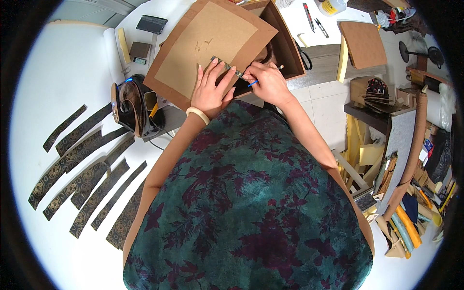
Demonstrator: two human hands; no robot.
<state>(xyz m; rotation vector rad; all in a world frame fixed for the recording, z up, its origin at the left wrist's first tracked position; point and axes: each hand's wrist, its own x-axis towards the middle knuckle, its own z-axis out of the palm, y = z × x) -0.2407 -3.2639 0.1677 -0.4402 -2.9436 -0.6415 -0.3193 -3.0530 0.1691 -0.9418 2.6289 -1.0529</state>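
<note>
My left hand [211, 92], with a pale bangle [198, 115] at the wrist, lies with fingers stretched out on a board [203, 36] that has a tan middle and a brown border. Under its fingertips is a narrow dark patterned strip [239, 74], set aslant near the board's edge. Close by on the right, my right hand [268, 83] is closed around a thin pen-like stick with a blue end [253, 83]. Its fingertips are at the strip's right end. Beneath the board's right side stands an open brown box [292, 55], partly hidden.
Dark gold-patterned strips [79, 154] lie spread at left, beside a black-and-brown device [130, 104] with a cable. A cutter knife [309, 17], scissors [305, 60] and a bottle [331, 7] are beyond the box. A brown panel [362, 44] sits at right, near shelves of scraps and rolls.
</note>
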